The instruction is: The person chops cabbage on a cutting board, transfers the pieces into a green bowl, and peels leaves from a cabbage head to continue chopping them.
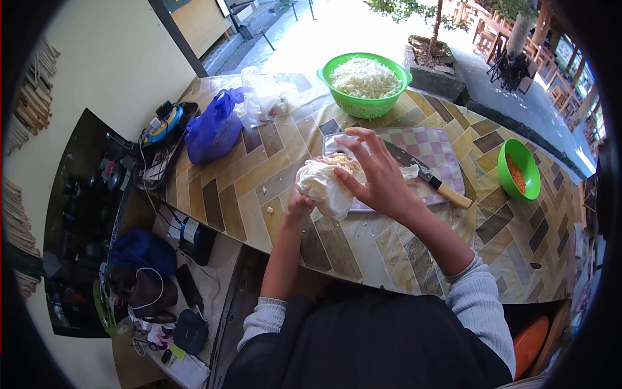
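Note:
My left hand (300, 200) is wrapped round a bunched white cloth (329, 185) and holds it up over the table's near side. Against the cloth's right side rests the thumb of my right hand (376, 172), its other fingers raised and apart. Partly behind both hands lies a chopping board (447, 149) with a pink and white check. A knife (424, 170) with a dark blade and wooden handle lies across it, white shreds stuck to the blade. What the cloth wraps, if anything, is hidden.
A green colander (366, 107) heaped with white shreds (364, 78) stands at the back. To the right is a green bowl (530, 175) with orange-brown crumbs (516, 172). A blue plastic bag (214, 129) and a clear bag (262, 104) sit left, beside a power strip (163, 123).

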A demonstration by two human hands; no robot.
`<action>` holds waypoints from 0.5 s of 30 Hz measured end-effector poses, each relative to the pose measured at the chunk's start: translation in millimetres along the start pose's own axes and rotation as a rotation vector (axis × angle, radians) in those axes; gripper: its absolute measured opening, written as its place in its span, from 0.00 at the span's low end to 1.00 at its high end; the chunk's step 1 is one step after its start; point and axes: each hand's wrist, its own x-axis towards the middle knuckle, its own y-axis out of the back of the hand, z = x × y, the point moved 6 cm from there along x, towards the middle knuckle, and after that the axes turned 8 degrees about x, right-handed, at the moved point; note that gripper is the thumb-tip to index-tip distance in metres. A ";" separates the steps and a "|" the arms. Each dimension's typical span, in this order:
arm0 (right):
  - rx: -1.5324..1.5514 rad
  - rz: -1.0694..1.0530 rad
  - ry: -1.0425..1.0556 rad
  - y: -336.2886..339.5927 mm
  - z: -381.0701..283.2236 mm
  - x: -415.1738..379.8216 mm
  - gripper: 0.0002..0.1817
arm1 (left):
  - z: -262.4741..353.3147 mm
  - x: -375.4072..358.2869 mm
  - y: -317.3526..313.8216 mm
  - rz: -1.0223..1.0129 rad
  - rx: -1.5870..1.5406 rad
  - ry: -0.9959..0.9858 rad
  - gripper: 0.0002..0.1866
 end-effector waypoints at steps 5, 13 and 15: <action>0.040 0.006 -0.026 0.1 1.9 -1.8 0.28 | -0.2 -0.4 1.0 -0.009 0.010 0.007 0.59; 0.636 0.047 -0.297 -7.0 29.9 -7.6 0.37 | 5.1 1.2 -8.0 0.004 0.012 0.006 0.55; 0.718 0.032 -0.344 -9.5 37.6 -9.1 0.40 | 4.1 1.5 -7.3 0.010 0.016 0.024 0.54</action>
